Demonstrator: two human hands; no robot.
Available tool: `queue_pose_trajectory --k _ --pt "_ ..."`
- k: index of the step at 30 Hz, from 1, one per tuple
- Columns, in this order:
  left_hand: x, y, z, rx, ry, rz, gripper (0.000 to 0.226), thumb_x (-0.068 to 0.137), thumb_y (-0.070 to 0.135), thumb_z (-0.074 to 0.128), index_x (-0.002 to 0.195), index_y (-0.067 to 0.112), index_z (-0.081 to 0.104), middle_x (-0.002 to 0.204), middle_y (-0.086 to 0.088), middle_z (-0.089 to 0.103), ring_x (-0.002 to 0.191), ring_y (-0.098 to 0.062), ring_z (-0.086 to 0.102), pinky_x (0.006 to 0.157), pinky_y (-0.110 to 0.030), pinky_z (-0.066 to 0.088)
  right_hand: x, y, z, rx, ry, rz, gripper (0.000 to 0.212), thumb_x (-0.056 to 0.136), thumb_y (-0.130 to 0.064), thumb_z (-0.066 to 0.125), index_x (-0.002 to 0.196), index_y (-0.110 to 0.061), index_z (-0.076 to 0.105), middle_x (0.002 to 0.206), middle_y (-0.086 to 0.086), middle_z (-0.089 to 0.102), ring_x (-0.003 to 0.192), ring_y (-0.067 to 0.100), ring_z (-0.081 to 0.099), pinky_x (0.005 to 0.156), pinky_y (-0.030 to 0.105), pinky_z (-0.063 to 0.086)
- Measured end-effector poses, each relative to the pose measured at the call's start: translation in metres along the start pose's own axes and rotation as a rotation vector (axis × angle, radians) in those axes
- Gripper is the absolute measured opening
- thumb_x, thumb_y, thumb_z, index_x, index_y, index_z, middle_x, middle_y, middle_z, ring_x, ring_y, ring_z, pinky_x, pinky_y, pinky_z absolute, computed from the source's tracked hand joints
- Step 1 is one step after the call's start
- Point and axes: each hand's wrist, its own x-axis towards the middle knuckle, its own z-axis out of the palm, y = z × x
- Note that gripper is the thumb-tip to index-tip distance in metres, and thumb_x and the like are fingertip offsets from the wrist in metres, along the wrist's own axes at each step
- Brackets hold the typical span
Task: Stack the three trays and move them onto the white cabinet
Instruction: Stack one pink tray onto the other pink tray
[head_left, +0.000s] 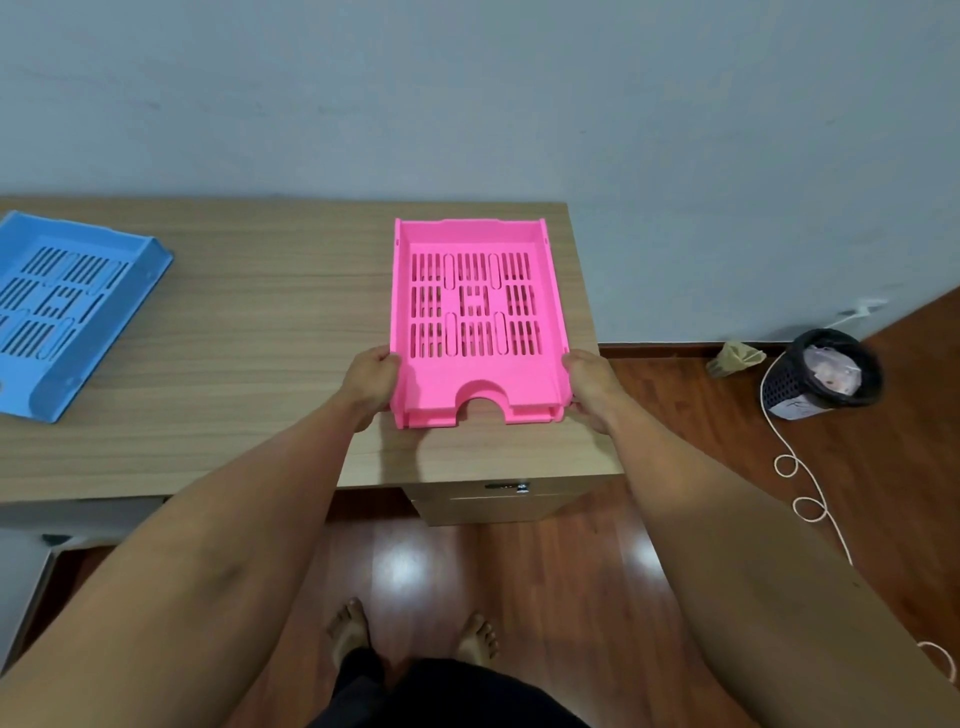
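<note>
Head view: pink tray (474, 312) sits at the right end of the wooden desk (249, 364), notched edge toward the person. A second pink layer shows under its front edge (looks like two trays nested). Left hand (371, 382) grips the tray's left wall, right hand (589, 384) the right wall — both closed on it. Blue tray (67, 306) lies well apart at desk's left end, angled. Black bin (831, 371) on floor, right.

No text, label, brand, number or sign can be read anywhere in the view. The pale paper on the black mesh plastic wastebasket (826, 376) on the floor carries faint dark marks, too small and blurred to make out.
</note>
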Motion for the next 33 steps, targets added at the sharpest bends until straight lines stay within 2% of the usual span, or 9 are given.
queue_pose_trajectory --k 6,9,13,18,21,23,26,29,33 --pt "0.001 0.0 0.0 0.0 0.002 0.039 0.037 0.11 0.018 0.032 0.135 0.01 0.058 0.126 -0.013 0.066 0.104 -0.034 0.063 0.061 -0.033 0.053 0.001 0.001 0.002 0.07 -0.025 0.019 0.032 0.112 -0.029 0.042 0.133 -0.019 0.064 0.097 -0.003 0.074 0.082 0.01 0.068 0.051 0.02 0.052" --pt "0.001 -0.001 0.0 0.003 0.01 0.052 0.037 0.11 0.017 0.033 0.135 0.008 0.058 0.125 -0.013 0.065 0.107 -0.036 0.062 0.063 -0.034 0.054 0.002 0.002 0.001 0.069 -0.031 0.014 0.034 0.112 -0.028 0.043 0.136 -0.017 0.064 0.097 -0.003 0.074 0.084 0.011 0.068 0.057 0.024 0.053" --pt "0.0 0.0 0.0 0.003 0.002 0.041 0.038 0.111 0.017 0.031 0.138 0.007 0.056 0.124 -0.012 0.063 0.107 -0.036 0.061 0.069 -0.038 0.057 0.002 0.001 0.0 0.058 -0.035 0.02 0.033 0.112 -0.027 0.042 0.134 -0.017 0.065 0.096 -0.004 0.073 0.083 0.009 0.067 0.042 0.013 0.051" --pt "-0.001 0.002 0.0 0.002 -0.01 0.028 0.039 0.111 0.017 0.031 0.14 0.007 0.054 0.123 -0.009 0.062 0.108 -0.034 0.06 0.067 -0.037 0.055 0.005 0.001 0.003 0.028 -0.02 0.006 0.033 0.112 -0.027 0.041 0.132 -0.016 0.065 0.097 -0.003 0.074 0.084 0.011 0.069 0.045 0.016 0.052" --pt "0.002 0.0 -0.001 -0.011 -0.018 0.025 0.039 0.111 0.019 0.032 0.14 0.006 0.054 0.125 -0.01 0.062 0.11 -0.034 0.061 0.069 -0.036 0.055 0.005 0.0 0.004 -0.097 0.029 -0.044 0.038 0.112 -0.031 0.041 0.135 -0.012 0.063 0.116 0.003 0.073 0.098 0.019 0.069 0.059 0.022 0.053" --pt "0.005 0.001 -0.005 -0.024 -0.008 0.026 0.037 0.11 0.022 0.036 0.135 0.006 0.058 0.122 -0.009 0.064 0.108 -0.031 0.062 0.074 -0.037 0.053 0.003 -0.004 0.005 -0.239 0.173 -0.133 0.044 0.11 -0.034 0.041 0.143 -0.007 0.055 0.124 0.003 0.065 0.1 0.019 0.061 0.066 0.022 0.044" --pt "0.01 0.003 -0.016 -0.003 0.051 0.046 0.027 0.106 0.027 0.047 0.111 0.011 0.067 0.101 -0.014 0.068 0.087 -0.022 0.06 0.076 -0.034 0.051 0.0 -0.017 0.008 -0.403 0.357 -0.295 0.041 0.108 -0.029 0.046 0.136 0.0 0.057 0.13 0.015 0.066 0.103 0.03 0.066 0.078 0.034 0.053" --pt "0.01 0.005 -0.034 0.064 0.111 0.045 0.053 0.099 0.029 0.06 0.144 0.004 0.051 0.14 -0.02 0.059 0.125 -0.032 0.059 0.111 -0.05 0.046 -0.002 -0.039 0.019 -0.46 0.37 -0.412 0.038 0.106 -0.02 0.048 0.139 -0.002 0.057 0.134 0.02 0.062 0.116 0.037 0.065 0.09 0.044 0.057" --pt "0.005 0.003 -0.066 0.099 0.174 0.065 0.06 0.094 0.026 0.067 0.147 0.003 0.048 0.142 -0.019 0.06 0.13 -0.035 0.058 0.112 -0.054 0.045 -0.012 -0.069 0.056 -0.48 0.302 -0.508 0.04 0.104 -0.012 0.047 0.142 -0.003 0.058 0.14 0.02 0.063 0.12 0.036 0.065 0.099 0.043 0.055"
